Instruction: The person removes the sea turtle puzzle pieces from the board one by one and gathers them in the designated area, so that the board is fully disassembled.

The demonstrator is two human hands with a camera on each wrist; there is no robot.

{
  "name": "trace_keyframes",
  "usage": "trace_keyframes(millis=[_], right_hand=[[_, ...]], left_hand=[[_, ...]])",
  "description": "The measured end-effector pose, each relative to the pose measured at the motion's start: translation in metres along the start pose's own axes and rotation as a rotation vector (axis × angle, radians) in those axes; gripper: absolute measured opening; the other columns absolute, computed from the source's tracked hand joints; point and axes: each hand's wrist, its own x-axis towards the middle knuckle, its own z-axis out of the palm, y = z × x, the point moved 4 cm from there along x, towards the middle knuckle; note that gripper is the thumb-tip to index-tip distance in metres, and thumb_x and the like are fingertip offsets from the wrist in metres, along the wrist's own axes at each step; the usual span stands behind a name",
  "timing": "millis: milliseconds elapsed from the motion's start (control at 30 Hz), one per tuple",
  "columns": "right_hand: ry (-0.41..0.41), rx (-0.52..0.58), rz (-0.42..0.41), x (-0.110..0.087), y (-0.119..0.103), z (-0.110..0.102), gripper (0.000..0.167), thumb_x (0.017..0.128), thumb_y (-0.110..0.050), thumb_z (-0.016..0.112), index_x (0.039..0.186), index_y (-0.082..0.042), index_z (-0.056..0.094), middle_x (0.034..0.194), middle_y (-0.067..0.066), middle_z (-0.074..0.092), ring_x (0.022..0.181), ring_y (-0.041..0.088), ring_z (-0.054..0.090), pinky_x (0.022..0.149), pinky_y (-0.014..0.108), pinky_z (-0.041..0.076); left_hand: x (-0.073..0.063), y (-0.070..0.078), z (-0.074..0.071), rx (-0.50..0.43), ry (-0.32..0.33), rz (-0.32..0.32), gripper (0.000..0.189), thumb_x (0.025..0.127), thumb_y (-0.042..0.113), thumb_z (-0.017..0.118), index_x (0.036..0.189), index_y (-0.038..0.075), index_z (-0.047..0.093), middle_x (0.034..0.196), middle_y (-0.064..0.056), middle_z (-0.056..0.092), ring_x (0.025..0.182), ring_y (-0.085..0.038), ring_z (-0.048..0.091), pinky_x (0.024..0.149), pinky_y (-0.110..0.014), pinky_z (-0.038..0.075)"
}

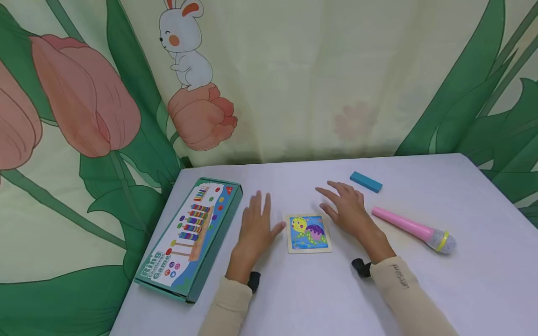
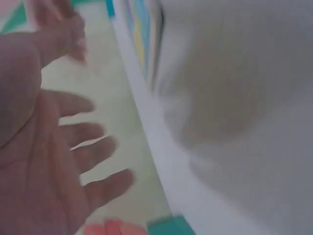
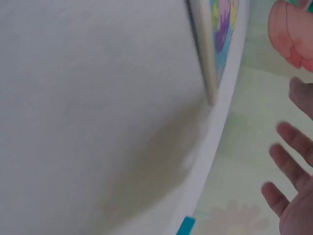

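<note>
A small square picture puzzle [image 1: 309, 234] with a yellow and purple turtle on blue lies flat on the table, between the two hands. To its left, the left hand [image 1: 255, 228] is held with fingers straight and spread, thumb toward the puzzle's edge; nothing is in it. On the other side hovers the right hand [image 1: 346, 210], its fingers loosely extended and holding nothing. Both wrist views show spread fingers, with the puzzle's pale edge [image 3: 204, 54] in the right wrist view and its side [image 2: 146, 44] in the left one.
A flat green game box [image 1: 189, 238] lies at the left of the white table [image 1: 302, 298]. Behind the right hand is a blue block [image 1: 366, 182]. A pink toy microphone [image 1: 414, 228] with a silver head lies at the right. A printed curtain [image 1: 294, 84] hangs behind.
</note>
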Motion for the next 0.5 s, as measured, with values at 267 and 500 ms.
trace_keyframes(millis=[267,500], right_hand=[[-0.243,0.075,-0.142,0.012,-0.028,0.017,0.022,0.098,-0.009,0.070,0.119,-0.008,0.076,0.110,0.005,0.069,0.108,0.027,0.067,0.099,0.048,0.052],[-0.338,0.107,-0.277,0.021,-0.052,0.037,0.021,0.094,-0.007,0.075,0.114,-0.005,0.077,0.101,0.001,0.066,0.087,0.012,0.063,0.084,0.033,0.056]], left_hand=[[-0.048,0.072,0.042,0.306,-0.202,0.268,0.076,0.099,0.060,0.056,0.159,0.017,0.040,0.165,-0.004,0.034,0.149,-0.023,0.036,0.116,-0.036,0.036],[-0.051,0.081,0.054,0.377,-0.162,0.277,0.076,0.099,0.063,0.052,0.159,0.019,0.040,0.164,-0.004,0.034,0.148,-0.027,0.037,0.113,-0.035,0.041]])
